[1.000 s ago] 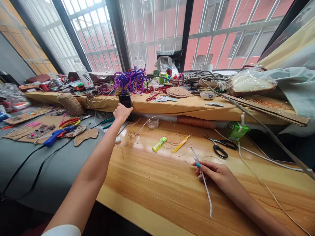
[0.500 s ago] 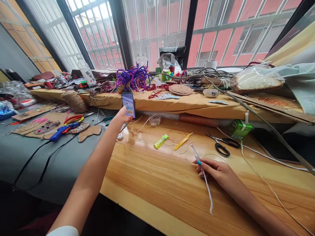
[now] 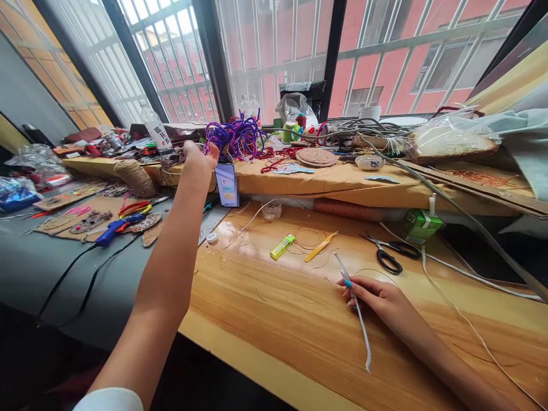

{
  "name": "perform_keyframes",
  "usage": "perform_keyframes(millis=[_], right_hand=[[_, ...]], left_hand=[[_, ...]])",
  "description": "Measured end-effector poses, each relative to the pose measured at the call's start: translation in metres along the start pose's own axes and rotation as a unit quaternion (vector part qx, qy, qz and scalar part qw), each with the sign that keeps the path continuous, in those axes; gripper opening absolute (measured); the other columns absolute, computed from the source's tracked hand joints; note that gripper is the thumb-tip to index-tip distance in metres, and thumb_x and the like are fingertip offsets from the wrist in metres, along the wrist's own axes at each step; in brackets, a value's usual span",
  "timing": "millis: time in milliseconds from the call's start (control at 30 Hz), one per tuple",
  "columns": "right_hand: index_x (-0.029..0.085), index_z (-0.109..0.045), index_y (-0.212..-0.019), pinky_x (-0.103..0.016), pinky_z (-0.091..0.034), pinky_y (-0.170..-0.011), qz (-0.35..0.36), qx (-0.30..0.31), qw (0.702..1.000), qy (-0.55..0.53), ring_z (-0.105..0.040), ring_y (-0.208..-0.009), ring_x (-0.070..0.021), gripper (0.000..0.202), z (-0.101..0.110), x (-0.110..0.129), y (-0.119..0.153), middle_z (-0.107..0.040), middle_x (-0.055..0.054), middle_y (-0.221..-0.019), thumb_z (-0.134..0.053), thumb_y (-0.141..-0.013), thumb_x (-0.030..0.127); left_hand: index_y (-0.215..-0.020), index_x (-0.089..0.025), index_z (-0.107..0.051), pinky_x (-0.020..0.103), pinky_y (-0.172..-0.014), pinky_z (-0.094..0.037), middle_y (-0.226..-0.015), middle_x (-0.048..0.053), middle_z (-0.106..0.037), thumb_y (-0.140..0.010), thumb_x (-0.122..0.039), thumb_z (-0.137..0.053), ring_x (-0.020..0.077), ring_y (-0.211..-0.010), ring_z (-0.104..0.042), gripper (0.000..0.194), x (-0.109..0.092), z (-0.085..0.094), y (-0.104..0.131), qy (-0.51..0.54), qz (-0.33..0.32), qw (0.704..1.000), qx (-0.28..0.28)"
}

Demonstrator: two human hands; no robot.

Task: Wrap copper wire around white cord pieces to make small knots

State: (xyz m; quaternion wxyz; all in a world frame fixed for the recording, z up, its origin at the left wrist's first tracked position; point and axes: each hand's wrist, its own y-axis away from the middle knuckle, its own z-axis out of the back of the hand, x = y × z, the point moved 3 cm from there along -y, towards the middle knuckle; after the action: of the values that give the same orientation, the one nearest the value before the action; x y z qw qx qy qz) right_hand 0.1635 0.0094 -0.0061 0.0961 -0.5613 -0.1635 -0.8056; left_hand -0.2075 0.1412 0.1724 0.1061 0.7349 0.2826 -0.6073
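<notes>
My left hand (image 3: 199, 157) is raised at the shelf's front edge, thumb apart from the fingers, with nothing seen in it. Just below and to its right, a phone (image 3: 227, 186) with a lit screen leans against the shelf. Behind the hand lies a tangle of purple cords (image 3: 240, 137). Over the wooden table, my right hand (image 3: 373, 291) pinches a thin white cord (image 3: 363, 334), whose loose end hangs toward me. Beyond that hand are yellow tweezers (image 3: 320, 248), a lime-green lighter (image 3: 282, 247) and black-handled scissors (image 3: 390, 254).
A small clear cup (image 3: 271, 211) and a white cap (image 3: 211, 237) stand near the phone. A green carton (image 3: 423, 226) is at the right. On the grey surface at left lie a blue glue gun (image 3: 113, 230) and a twine roll (image 3: 136, 178). The cluttered shelf (image 3: 291, 184) runs along the window.
My left hand has moved up and left, away from the phone screen, and its fingers have spread. My right hand keeps the white cord in nearly the same place. The view has shifted slightly.
</notes>
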Motion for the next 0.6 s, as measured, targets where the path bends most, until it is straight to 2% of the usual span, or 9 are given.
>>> perform_keyframes(millis=[67, 133, 167, 233, 300, 333, 400, 433, 600], right_hand=[[0.015, -0.065, -0.078, -0.026, -0.044, -0.061, -0.002, -0.001, 1.0, -0.009, -0.056, -0.061, -0.0144, 0.043, 0.0, 0.001, 0.0, -0.062, -0.004, -0.069, -0.055, -0.065, 0.055], [0.015, -0.065, -0.077, -0.026, -0.045, -0.061, -0.007, -0.006, 1.0, -0.029, -0.056, -0.061, -0.0145, 0.045, 0.0, 0.002, 0.001, -0.061, -0.004, -0.068, -0.056, -0.062, 0.056], [0.015, -0.065, -0.077, -0.026, -0.045, -0.06, -0.011, -0.011, 0.999, -0.043, -0.056, -0.06, -0.0144, 0.045, 0.001, 0.002, 0.001, -0.061, -0.004, -0.068, -0.058, -0.06, 0.056], [0.016, -0.066, -0.079, -0.025, -0.044, -0.059, -0.018, -0.029, 0.997, -0.074, -0.055, -0.061, -0.0141, 0.043, 0.003, 0.002, 0.002, -0.062, -0.004, -0.071, -0.06, -0.059, 0.054], [0.018, -0.067, -0.08, -0.023, -0.043, -0.058, -0.022, -0.057, 0.992, -0.108, -0.056, -0.065, -0.0144, 0.04, 0.007, 0.0, 0.002, -0.063, -0.004, -0.076, -0.062, -0.058, 0.051], [0.018, -0.067, -0.08, -0.023, -0.043, -0.057, -0.025, -0.075, 0.989, -0.125, -0.056, -0.065, -0.0145, 0.039, 0.009, -0.001, 0.002, -0.063, -0.004, -0.077, -0.064, -0.058, 0.05], [0.02, -0.067, -0.081, -0.022, -0.042, -0.053, -0.03, -0.104, 0.98, -0.164, -0.055, -0.063, -0.0141, 0.038, 0.011, -0.002, 0.002, -0.063, -0.003, -0.074, -0.065, -0.056, 0.049], [0.02, -0.067, -0.081, -0.022, -0.042, -0.053, -0.031, -0.112, 0.976, -0.184, -0.054, -0.061, -0.0137, 0.038, 0.012, -0.003, 0.002, -0.062, -0.002, -0.072, -0.066, -0.056, 0.048], [0.018, -0.068, -0.082, -0.024, -0.043, -0.051, -0.025, -0.111, 0.966, -0.231, -0.054, -0.057, -0.0137, 0.041, 0.01, -0.001, 0.002, -0.062, -0.002, -0.066, -0.069, -0.052, 0.046]], left_hand=[[-0.116, -0.013, -0.02, 0.008, -0.045, -0.032, -0.083, 0.0, -0.043, -0.089, -0.028, 0.001, -0.0023, -0.048, -0.032, 0.037, -0.014, -0.016, 0.026, 0.032, -0.022, 0.998, -0.042], [-0.111, -0.015, -0.027, 0.009, -0.041, -0.028, -0.085, -0.001, -0.045, -0.088, -0.029, -0.016, -0.0029, -0.044, -0.031, 0.029, -0.011, -0.041, 0.071, 0.06, -0.096, 0.994, -0.008], [-0.107, -0.015, -0.033, 0.01, -0.039, -0.027, -0.082, -0.002, -0.047, -0.087, -0.029, -0.021, -0.0024, -0.042, -0.032, 0.027, 0.0, -0.057, 0.098, 0.022, -0.095, 0.994, 0.058], [-0.099, -0.014, -0.04, 0.014, -0.036, -0.027, -0.075, -0.002, -0.049, -0.083, -0.028, -0.032, -0.0005, -0.038, -0.034, 0.022, 0.038, -0.084, 0.153, -0.092, -0.007, 0.97, 0.224], [-0.095, -0.015, -0.043, 0.016, -0.036, -0.028, -0.071, -0.002, -0.051, -0.079, -0.03, -0.04, 0.0019, -0.037, -0.037, 0.023, 0.081, -0.1, 0.202, -0.207, 0.097, 0.903, 0.364], [-0.094, -0.015, -0.045, 0.017, -0.037, -0.029, -0.069, -0.001, -0.051, -0.078, -0.036, -0.041, 0.0031, -0.039, -0.039, 0.027, 0.098, -0.103, 0.22, -0.252, 0.113, 0.869, 0.41], [-0.09, -0.015, -0.05, 0.019, -0.04, -0.031, -0.061, -0.002, -0.051, -0.076, -0.05, -0.039, 0.0061, -0.043, -0.042, 0.04, 0.122, -0.107, 0.247, -0.315, 0.086, 0.805, 0.495], [-0.088, -0.015, -0.053, 0.019, -0.044, -0.033, -0.061, -0.001, -0.053, -0.075, -0.052, -0.039, 0.0074, -0.048, -0.045, 0.042, 0.13, -0.107, 0.256, -0.326, 0.062, 0.791, 0.514], [-0.08, -0.014, -0.058, 0.018, -0.059, -0.037, -0.075, 0.0, -0.06, -0.073, -0.036, -0.051, 0.0097, -0.068, -0.053, 0.024, 0.15, -0.113, 0.277, -0.305, -0.011, 0.779, 0.548]])
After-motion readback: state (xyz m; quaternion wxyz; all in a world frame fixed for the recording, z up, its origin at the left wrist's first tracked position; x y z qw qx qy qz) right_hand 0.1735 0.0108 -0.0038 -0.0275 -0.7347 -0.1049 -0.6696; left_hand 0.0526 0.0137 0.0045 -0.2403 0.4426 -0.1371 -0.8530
